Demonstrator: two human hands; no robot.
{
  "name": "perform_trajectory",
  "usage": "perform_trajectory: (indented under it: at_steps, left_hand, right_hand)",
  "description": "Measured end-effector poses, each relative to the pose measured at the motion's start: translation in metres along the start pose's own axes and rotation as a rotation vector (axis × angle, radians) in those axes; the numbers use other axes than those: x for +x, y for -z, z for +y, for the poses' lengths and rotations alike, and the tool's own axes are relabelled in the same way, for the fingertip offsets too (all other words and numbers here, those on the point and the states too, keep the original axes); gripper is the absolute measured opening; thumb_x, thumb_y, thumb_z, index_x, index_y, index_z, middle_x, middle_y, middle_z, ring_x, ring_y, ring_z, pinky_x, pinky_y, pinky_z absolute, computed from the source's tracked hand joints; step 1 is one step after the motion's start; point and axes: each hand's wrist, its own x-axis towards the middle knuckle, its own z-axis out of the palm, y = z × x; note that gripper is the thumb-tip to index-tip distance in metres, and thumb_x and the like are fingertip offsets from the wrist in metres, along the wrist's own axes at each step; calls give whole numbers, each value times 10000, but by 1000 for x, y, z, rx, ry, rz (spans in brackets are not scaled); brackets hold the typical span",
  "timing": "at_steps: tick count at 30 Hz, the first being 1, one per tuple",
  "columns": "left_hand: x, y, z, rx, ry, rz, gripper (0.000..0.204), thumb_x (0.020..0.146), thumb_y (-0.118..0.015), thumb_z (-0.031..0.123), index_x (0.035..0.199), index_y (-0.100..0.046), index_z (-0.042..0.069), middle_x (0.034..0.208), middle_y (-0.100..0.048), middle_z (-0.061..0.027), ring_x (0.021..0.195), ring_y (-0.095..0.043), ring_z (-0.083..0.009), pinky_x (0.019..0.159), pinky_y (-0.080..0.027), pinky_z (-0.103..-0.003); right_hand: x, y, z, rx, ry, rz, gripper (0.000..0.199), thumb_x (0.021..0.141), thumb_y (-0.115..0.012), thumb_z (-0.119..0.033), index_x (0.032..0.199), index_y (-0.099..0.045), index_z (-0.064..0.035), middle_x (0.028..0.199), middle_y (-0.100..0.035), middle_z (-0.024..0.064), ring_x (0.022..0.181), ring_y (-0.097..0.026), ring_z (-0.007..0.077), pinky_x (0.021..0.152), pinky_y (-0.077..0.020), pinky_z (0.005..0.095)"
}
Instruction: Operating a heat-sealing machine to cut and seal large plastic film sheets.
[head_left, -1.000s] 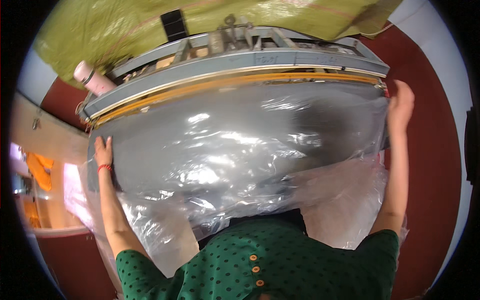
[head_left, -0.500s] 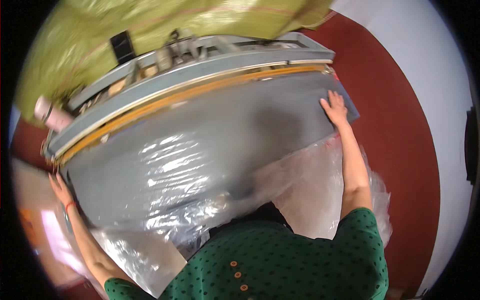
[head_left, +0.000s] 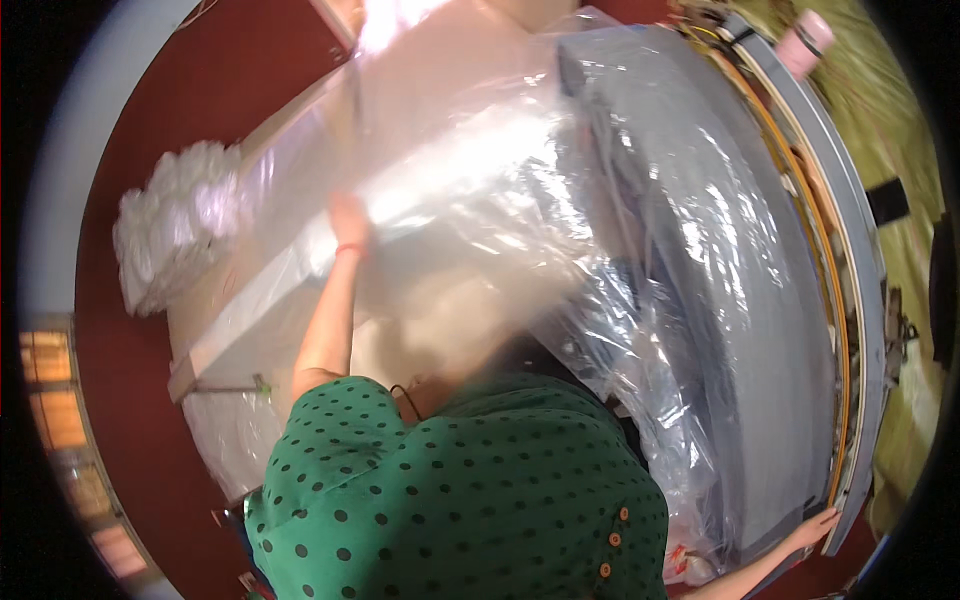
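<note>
Clear plastic sheeting [head_left: 480, 170] spreads over the surface on the left and drapes towards my lap. My left hand [head_left: 347, 220], with a red cord at the wrist, is at this sheeting; motion blur hides its fingers. On the right stands a long table with a grey top [head_left: 785, 400], partly covered by shiny film. At its lower right end my right hand [head_left: 812, 530] lies with fingers stretched out, by the end of the orange strip [head_left: 842, 400] along the table's edge. It holds nothing that I can see.
A grey trough [head_left: 872, 370] with tools runs along the table's far side. Beyond it, a pink bottle [head_left: 803, 45] and a black phone [head_left: 887, 201] rest on yellow-green sheeting [head_left: 910, 290]. Bunched clear plastic [head_left: 180, 220] sits at the left, over the red floor [head_left: 120, 420].
The view has swung left, so the table now stands on my right. My left hand has left the table's end for the plastic sheeting; my right hand is now at the strip's end.
</note>
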Motion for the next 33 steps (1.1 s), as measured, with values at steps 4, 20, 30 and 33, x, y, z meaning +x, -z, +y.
perform_trajectory:
  at_steps: [4, 20, 30, 33]
  left_hand:
    - [-12, 41, -138, 175, 328, 228, 419, 790, -530, 243, 1055, -492, -80, 1159, -454, -245, 1105, -411, -339, 939, -316, -374]
    - [28, 80, -54, -490, 152, -163, 123, 779, -538, 149, 751, -600, 47, 659, -511, 24, 618, -453, -84, 561, -368, -224]
    - [-110, 114, 381, -915, -851, -923, 61, 768, -589, 51, 801, -594, 0, 745, -525, -14, 688, -483, -85, 653, -389, -214]
    - [-134, 113, 443, -940, -1354, -573, 85, 806, -551, 86, 814, -560, 2, 826, -519, -42, 782, -482, -84, 658, -395, -187]
  right_hand:
    - [24, -24, -59, 70, 43, -37, 479, 902, -390, -298, 1224, -365, 55, 1234, -401, 226, 1134, -401, 310, 946, -320, 331]
    - [9, -20, -172, 332, 256, -123, 334, 894, -439, -189, 1150, -474, 23, 1139, -516, 137, 1019, -500, 202, 881, -379, 286]
    - [-73, 59, -502, 1526, 180, -1031, 586, 684, -638, -17, 1224, -423, -83, 1061, -564, 75, 810, -545, 116, 725, -453, 235]
    - [-93, 67, -514, 1860, 1, -1175, 418, 717, -641, -85, 1108, -494, -62, 941, -583, 47, 779, -535, 105, 699, -438, 239]
